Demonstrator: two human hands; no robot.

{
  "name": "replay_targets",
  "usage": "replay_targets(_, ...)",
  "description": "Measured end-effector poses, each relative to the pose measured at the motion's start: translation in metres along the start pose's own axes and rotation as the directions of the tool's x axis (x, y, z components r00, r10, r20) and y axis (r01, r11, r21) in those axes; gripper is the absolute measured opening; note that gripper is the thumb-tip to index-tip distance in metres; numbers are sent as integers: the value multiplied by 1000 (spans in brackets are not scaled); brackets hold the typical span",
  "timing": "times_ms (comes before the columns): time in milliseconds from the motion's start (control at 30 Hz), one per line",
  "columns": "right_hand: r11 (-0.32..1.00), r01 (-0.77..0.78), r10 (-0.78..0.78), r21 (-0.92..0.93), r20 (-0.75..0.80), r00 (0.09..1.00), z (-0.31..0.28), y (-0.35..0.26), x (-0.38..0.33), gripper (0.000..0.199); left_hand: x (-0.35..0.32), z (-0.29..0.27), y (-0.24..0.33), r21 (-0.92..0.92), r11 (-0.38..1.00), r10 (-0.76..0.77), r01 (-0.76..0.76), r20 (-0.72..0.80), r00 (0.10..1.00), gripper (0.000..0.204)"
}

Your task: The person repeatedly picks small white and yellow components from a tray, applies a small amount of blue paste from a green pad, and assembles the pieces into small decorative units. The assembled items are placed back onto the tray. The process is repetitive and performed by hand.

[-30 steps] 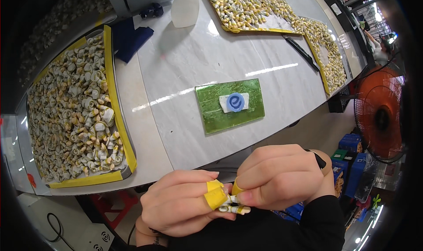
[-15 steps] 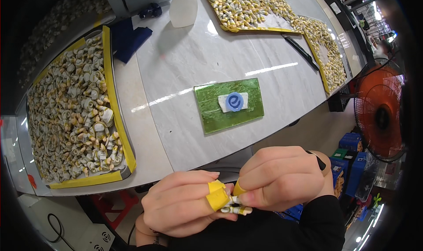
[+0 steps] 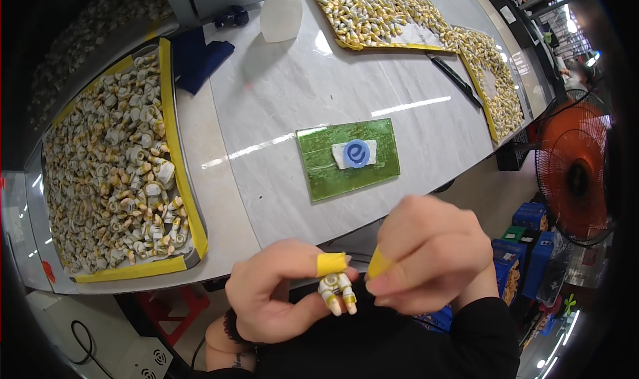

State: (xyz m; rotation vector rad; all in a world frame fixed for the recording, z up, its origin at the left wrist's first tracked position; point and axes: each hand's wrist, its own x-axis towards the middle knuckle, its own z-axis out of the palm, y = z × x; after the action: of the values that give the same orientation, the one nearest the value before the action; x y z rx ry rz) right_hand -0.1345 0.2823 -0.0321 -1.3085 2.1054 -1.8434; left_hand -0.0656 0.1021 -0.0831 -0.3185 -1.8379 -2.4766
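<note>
Pale marble tabletop (image 3: 279, 106) is stretching beyond both hands, a green mat (image 3: 347, 158) lying just ahead. Left hand (image 3: 279, 299) is pinching a small white-and-yellow figure (image 3: 337, 291) close for inspection; right hand (image 3: 429, 256) is curling closed just beside it, yellow-taped fingertip (image 3: 377, 264) nearly touching.

A small white-and-yellow plastic figurine part (image 3: 337, 292), shaped like a little body with two short legs, is pinched at its top between fingertips. It hangs roughly upright, legs pointing down and slightly right, below the table's near edge.
</note>
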Motion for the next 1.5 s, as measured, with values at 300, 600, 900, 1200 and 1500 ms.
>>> replay_targets(300, 983, -185, 184, -17, 239, 953, -7, 1, 9, 18, 4, -6, 0, -402, 858, -231, 319, 253, 940, 20)
replay_targets(600, 988, -151, 141, 4, 346, 927, -8, 2, 12, 19, 7, -15, 10, -362, 802, -354, 474, 351, 867, 17)
replay_targets(900, 983, -152, 167, -104, 155, 974, -28, 5, -14, 37, 26, -97, 143, 949, 280, -22, -146, 158, 987, 26)
replay_targets(1200, 937, -205, 223, -282, 34, 974, -40, -3, -32, 34, 182, -287, 149, 951, -44, -109, 308, -311, 944, 43)
replay_targets(1500, 897, -255, 252, -360, -55, 966, -55, -16, -45, 27, 242, -372, 75, 949, -295, 29, 109, -105, 994, 40)
